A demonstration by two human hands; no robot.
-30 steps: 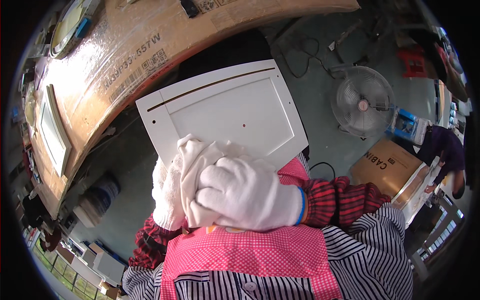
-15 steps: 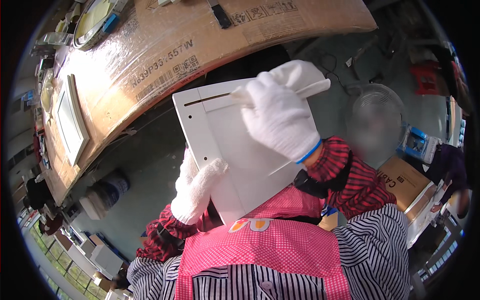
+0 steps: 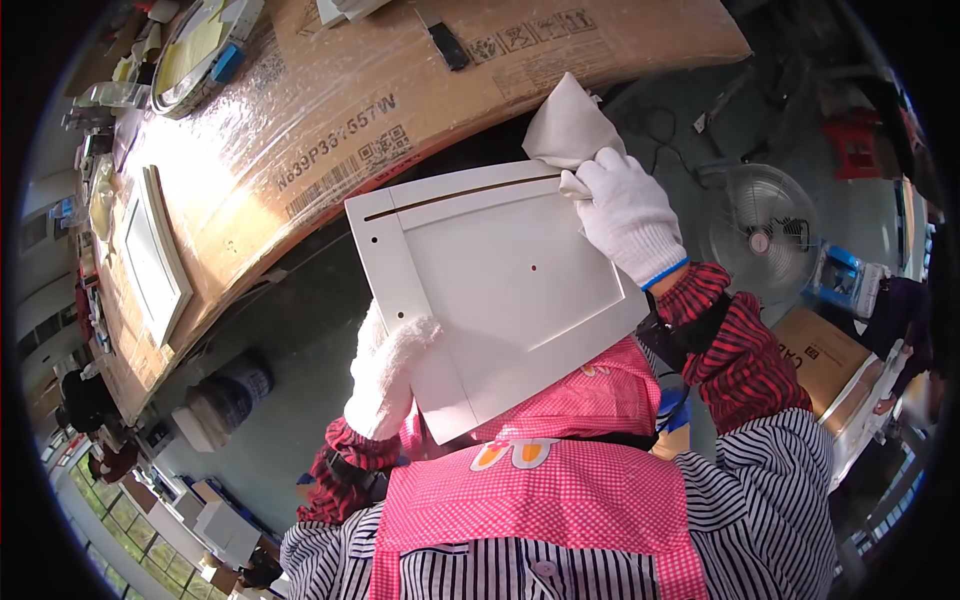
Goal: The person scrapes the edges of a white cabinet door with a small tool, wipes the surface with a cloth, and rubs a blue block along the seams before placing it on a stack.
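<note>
A white cabinet door or framed panel (image 3: 480, 265) is held tilted in front of my pink checked apron. It has a recessed middle, a long narrow slot along the far edge, two dark holes at the left and a small dark red spot near the centre. My left hand (image 3: 390, 365), in a white glove, grips the panel's left edge, thumb on the face and the other fingers hidden behind. At the far right corner my right hand (image 3: 632, 215), also gloved, pinches a whitish cloth (image 3: 572, 125), which sticks up beyond the panel's far edge.
Beyond the panel stands a table covered in wrapped cardboard (image 3: 330, 150). On it lie another white framed panel (image 3: 155, 255), a black-ended tool (image 3: 447, 45) and a tray (image 3: 205, 55). A floor fan (image 3: 762, 235) and a cardboard box (image 3: 820, 355) stand at the right.
My right hand has moved right across the panel to its far right corner, uncovering the slot and recessed middle. The cloth now points upward. My left hand keeps its grip.
</note>
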